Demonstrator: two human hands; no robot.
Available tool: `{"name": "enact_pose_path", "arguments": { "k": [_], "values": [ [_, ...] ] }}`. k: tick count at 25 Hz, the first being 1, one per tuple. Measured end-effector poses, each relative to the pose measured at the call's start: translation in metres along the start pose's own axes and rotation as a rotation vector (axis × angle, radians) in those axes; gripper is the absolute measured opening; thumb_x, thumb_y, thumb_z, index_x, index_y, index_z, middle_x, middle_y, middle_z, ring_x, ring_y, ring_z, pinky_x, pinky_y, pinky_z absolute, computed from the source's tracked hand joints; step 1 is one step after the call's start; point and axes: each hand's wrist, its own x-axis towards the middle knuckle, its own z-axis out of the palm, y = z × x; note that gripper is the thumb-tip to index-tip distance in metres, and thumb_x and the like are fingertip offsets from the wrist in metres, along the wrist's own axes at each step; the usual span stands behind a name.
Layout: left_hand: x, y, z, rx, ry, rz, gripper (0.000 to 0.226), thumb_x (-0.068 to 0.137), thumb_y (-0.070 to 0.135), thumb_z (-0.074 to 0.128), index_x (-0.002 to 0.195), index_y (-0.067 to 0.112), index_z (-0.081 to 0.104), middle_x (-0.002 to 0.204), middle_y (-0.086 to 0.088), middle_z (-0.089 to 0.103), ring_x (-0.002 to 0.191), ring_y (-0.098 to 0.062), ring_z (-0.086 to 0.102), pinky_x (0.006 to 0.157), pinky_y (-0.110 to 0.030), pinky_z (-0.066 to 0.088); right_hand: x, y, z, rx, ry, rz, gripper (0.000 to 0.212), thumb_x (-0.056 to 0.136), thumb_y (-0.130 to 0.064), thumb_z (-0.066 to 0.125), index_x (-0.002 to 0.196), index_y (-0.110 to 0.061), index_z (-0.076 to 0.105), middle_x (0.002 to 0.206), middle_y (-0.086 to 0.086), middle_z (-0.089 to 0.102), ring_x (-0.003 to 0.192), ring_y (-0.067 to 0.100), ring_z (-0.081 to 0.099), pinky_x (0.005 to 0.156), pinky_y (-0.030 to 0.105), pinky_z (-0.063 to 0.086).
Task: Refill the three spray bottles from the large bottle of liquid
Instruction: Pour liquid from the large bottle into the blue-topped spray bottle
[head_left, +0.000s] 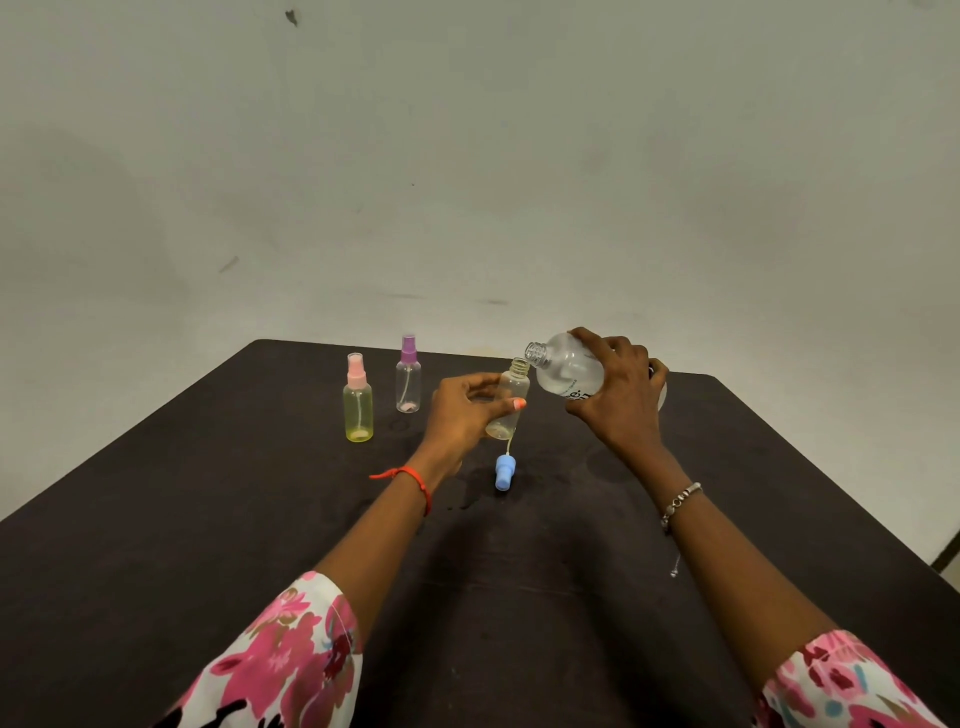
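My left hand (462, 415) grips a small clear spray bottle (511, 395) with its top off, held a little tilted above the dark table (208, 519). My right hand (618, 395) holds the large clear bottle (563, 371) tipped on its side, its open threaded neck just above the small bottle's mouth. The blue spray cap (504, 470) with its dip tube lies on the table below. A yellow bottle with a pink sprayer (358, 405) and a clear bottle with a purple sprayer (408, 376) stand capped to the left.
Wet patches (608, 462) show on the tabletop near the blue cap and under my right wrist. A plain wall (467, 156) rises behind the table's far edge. Floral sleeves cover both forearms at the bottom.
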Motion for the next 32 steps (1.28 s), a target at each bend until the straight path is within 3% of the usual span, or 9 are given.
{"name": "enact_pose_path", "arguments": {
  "k": [25,32],
  "values": [
    [0.0002,-0.0057,-0.0009,0.024,-0.008,-0.002,0.044,0.068,0.008,0.078,0.110,0.009,0.064,0.108,-0.013,0.068,0.101,-0.023,0.065,0.083,-0.040,0.056,0.0032,0.0070,0.0015,-0.103,0.064,-0.114,0.071,0.056,-0.015,0.074,0.123,-0.026,0.052,0.112,0.008,0.055,0.107,0.029,0.048,0.089,0.034,0.016],
    [-0.0014,-0.0038,-0.0007,0.034,-0.007,0.003,0.045,0.069,0.008,0.077,0.112,0.008,0.063,0.108,-0.013,0.068,0.101,-0.023,0.065,0.085,-0.042,0.055,0.0040,0.0065,-0.0008,-0.095,0.068,-0.129,0.068,0.059,-0.018,0.072,0.123,-0.025,0.052,0.113,0.010,0.055,0.108,0.031,0.047,0.092,0.038,0.020]
  ]
}}
